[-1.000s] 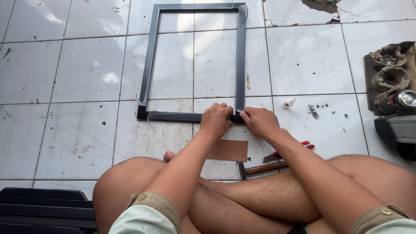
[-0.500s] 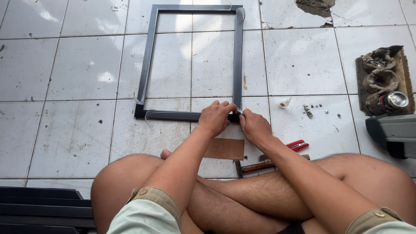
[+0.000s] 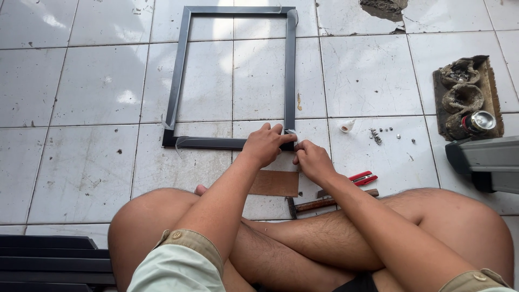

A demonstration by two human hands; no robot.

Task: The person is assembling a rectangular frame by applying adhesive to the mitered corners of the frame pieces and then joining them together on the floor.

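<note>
A dark grey rectangular metal frame [image 3: 181, 70] lies flat on the white floor tiles in front of my crossed legs. My left hand [image 3: 265, 145] rests on the frame's near right corner, fingers curled over it. My right hand [image 3: 312, 160] is just to the right of that corner, and its fingertips pinch a small pale strip at the corner [image 3: 292, 133]. Thin strips of film curl off the frame's near bar [image 3: 184, 141].
A brown rectangular piece [image 3: 274, 183] lies by my knees, with a hammer [image 3: 324, 203] and red-handled pliers [image 3: 363, 178] beside it. Several small screws [image 3: 378, 134] and a white cap [image 3: 346, 126] sit to the right. A wooden tray of parts [image 3: 465, 97] and dark profiles [image 3: 486, 162] stand at right.
Both hands have stayed at the frame's near right corner. My right hand has shifted slightly left and closer to the corner; the camera view has drifted a little.
</note>
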